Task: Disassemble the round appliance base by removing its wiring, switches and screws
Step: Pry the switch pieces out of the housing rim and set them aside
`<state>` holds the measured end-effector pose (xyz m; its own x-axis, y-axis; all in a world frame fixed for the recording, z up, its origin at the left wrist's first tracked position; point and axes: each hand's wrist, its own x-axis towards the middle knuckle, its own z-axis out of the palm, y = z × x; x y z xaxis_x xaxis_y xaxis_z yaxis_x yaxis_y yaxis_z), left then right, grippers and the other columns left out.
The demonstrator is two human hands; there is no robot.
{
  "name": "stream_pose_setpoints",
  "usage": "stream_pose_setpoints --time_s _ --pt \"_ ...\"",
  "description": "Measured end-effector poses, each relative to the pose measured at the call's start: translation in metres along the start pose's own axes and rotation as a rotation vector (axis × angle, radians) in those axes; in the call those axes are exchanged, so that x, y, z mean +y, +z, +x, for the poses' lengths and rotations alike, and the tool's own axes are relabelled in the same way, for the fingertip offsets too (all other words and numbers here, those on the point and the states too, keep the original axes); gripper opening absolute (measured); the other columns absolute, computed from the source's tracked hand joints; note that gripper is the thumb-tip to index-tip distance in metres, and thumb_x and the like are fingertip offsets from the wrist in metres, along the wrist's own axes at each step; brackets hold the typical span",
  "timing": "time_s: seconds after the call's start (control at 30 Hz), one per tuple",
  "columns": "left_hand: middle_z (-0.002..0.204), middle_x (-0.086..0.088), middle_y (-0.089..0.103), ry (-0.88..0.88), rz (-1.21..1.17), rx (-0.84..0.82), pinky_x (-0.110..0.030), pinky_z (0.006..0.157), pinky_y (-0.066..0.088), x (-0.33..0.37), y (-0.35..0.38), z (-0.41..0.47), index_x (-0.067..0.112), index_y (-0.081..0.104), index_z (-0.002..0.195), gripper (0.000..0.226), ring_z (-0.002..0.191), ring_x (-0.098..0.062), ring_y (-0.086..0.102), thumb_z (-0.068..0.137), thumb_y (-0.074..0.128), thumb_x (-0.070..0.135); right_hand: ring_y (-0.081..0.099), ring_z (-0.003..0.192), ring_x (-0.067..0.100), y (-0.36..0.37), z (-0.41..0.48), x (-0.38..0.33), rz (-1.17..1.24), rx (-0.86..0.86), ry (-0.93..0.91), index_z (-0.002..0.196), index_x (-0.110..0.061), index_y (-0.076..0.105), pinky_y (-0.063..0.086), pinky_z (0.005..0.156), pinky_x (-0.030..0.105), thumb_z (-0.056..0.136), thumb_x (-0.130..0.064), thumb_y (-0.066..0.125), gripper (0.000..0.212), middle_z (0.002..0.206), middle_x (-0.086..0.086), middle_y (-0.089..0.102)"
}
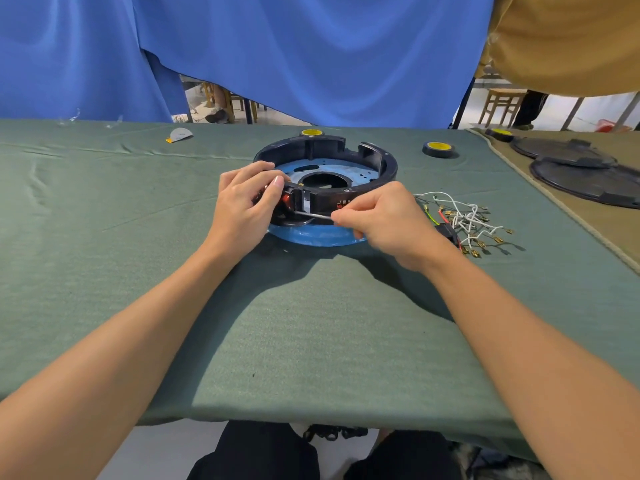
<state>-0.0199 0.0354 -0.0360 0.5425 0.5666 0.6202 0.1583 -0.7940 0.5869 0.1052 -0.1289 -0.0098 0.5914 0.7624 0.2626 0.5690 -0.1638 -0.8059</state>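
With the wiring bundle already out on the cloth, the left hand clamps the round base at its red switch while the right hand pinches a thin metal tool against it, so switches and screws seem left.

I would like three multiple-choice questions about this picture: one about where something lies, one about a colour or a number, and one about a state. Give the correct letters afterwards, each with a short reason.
1. Where does the bundle of loose wires lie?
A. inside the round base
B. on the green cloth, to the right of the round base
C. on the floor

2. What colour is the centre of the tape roll beyond the wires?
A. yellow
B. white
C. red

3. What is the right hand doing?
A. resting flat on the cloth
B. holding a thin metal tool towards the base
C. lifting a black lid

Answers:
1 B: the wires rest on the green cloth, apart from the round base.
2 A: the roll's core shows yellow.
3 B: its fingers pinch the thin metal tool, whose tip points at the base's front, where the left hand grips.
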Motion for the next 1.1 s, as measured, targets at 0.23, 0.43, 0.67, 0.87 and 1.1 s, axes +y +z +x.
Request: stream_pose_setpoints --time_s 0.23,0.43,0.67,0.87,1.1 --pt "0.118 0.020 0.054 -0.009 -0.016 -0.003 -0.008 0.097 0.022 0.000 -0.001 -0.001 0.025 0.071 0.106 0.026 0.119 -0.009 0.032 0.103 0.046 0.026 0.023 0.034 0.011 -0.001 0.007 0.009 0.392 -0.169 0.253 0.078 0.007 0.069 0.018 0.036 0.017 0.086 -0.013 0.068 0.022 0.051 0.007 0.043" --pt "0.120 0.019 0.053 -0.014 -0.039 0.010 -0.030 0.105 0.032 -0.001 0.000 -0.001 0.024 0.071 0.108 0.025 0.120 -0.011 0.032 0.102 0.047 0.025 0.042 0.051 0.006 0.001 0.006 0.008 -0.122 0.040 -0.124 0.069 -0.011 0.076 0.036 0.056 0.013 0.080 -0.025 0.069 0.019 0.051 0.005 0.057" --pt "0.118 0.022 0.052 -0.030 -0.031 -0.011 -0.014 0.099 0.024 -0.002 -0.002 0.000 0.028 0.071 0.107 0.025 0.120 -0.009 0.031 0.103 0.046 0.027 0.041 0.051 0.018 0.001 0.010 0.018 -0.374 0.148 -0.430 0.066 -0.007 0.071 0.039 0.058 0.029 0.088 -0.024 0.061 0.030 0.053 0.005 0.059" --pt "0.119 0.022 0.054 -0.048 -0.005 -0.028 -0.001 0.094 0.017 -0.002 -0.003 0.002 0.030 0.070 0.106 0.026 0.121 -0.010 0.032 0.103 0.045 0.027 0.046 0.054 0.026 -0.005 0.026 0.022 -0.287 0.103 -0.413 0.065 -0.006 0.072 0.033 0.054 0.021 0.083 -0.024 0.062 0.027 0.055 0.015 0.058" --pt "0.124 0.014 0.053 0.001 0.047 -0.018 -0.006 0.100 0.015 -0.001 0.000 0.001 0.020 0.069 0.115 0.026 0.127 -0.016 0.032 0.103 0.046 0.024 0.039 0.052 0.014 -0.006 0.028 0.022 -0.272 0.056 -0.280 0.059 -0.015 0.065 0.029 0.063 0.016 0.087 -0.025 0.063 0.030 0.049 0.002 0.051"
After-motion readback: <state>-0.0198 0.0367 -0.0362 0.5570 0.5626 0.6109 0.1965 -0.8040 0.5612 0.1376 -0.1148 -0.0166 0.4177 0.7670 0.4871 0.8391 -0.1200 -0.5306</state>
